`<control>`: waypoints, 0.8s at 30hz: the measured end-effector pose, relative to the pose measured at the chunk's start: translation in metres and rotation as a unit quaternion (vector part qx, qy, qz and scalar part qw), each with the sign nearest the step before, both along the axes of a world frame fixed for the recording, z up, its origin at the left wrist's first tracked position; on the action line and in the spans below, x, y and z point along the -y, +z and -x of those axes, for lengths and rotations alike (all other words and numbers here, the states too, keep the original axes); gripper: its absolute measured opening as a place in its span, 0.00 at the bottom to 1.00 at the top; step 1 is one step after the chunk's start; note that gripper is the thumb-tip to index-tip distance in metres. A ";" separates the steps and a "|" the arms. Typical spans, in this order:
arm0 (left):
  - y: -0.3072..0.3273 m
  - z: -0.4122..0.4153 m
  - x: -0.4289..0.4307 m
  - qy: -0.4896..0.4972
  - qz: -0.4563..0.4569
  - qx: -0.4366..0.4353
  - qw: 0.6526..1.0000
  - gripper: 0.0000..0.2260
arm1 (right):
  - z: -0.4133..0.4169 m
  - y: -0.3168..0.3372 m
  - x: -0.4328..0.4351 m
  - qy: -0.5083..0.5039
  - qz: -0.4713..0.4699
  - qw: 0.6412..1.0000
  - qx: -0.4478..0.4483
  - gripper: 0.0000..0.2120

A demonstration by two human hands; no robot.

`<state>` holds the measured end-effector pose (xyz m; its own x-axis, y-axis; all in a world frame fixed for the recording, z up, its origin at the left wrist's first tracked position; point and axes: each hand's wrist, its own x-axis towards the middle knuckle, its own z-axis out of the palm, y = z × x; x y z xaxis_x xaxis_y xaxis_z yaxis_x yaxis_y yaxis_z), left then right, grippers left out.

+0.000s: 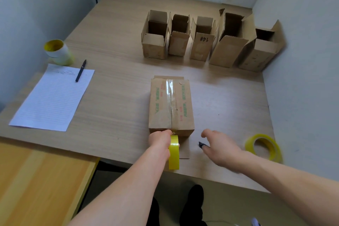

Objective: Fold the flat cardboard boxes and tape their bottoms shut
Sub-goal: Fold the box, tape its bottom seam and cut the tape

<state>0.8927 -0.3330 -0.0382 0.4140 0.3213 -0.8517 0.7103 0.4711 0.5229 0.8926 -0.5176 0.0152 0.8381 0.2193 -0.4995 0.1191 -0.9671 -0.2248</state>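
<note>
A folded cardboard box (pixel 171 105) lies bottom-up in the middle of the table, with clear tape running along its centre seam. My left hand (pixel 159 142) grips a yellow tape roll (pixel 173 152) at the box's near end, where the tape meets the edge. My right hand (pixel 220 147) hovers just right of the box, pinching a small dark object (pixel 201 145) between its fingers; what it is I cannot tell.
Several folded boxes (pixel 205 38) stand open-topped in a row at the back. A second tape roll (pixel 264 147) lies at the right edge, stacked tape rolls (pixel 57 51) at the left. A lined paper sheet (pixel 53 97) with a pen (pixel 80 70) lies left.
</note>
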 end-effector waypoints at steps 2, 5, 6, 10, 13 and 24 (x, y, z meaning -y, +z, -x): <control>0.000 0.000 0.002 -0.010 -0.015 -0.007 1.000 0.12 | -0.002 0.005 -0.019 -0.050 -0.064 0.997 -0.014 0.15; 0.002 0.003 0.001 -0.022 -0.059 -0.026 0.998 0.08 | -0.005 0.009 -0.042 -0.079 -0.119 0.988 -0.052 0.12; 0.001 0.004 -0.002 -0.019 -0.067 -0.036 0.997 0.08 | -0.006 0.010 -0.047 -0.084 -0.129 0.986 -0.068 0.11; 0.000 0.007 -0.006 -0.024 -0.041 -0.047 0.998 0.09 | -0.005 0.010 -0.057 -0.143 -0.175 0.967 -0.120 0.12; 0.010 0.019 -0.005 -0.043 0.009 -0.037 0.998 0.08 | 0.002 0.013 -0.062 -0.175 -0.207 0.944 -0.187 0.13; 0.054 0.050 -0.012 -0.145 0.098 0.153 0.973 0.05 | 0.020 0.028 -0.059 -0.159 -0.309 0.920 -0.179 0.38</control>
<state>0.8423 -0.3209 0.0156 0.7061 -0.0040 -0.7081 0.6544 0.3860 0.6503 0.8722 -0.4587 0.0434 0.7151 0.3261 -0.6183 -0.3368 -0.6143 -0.7136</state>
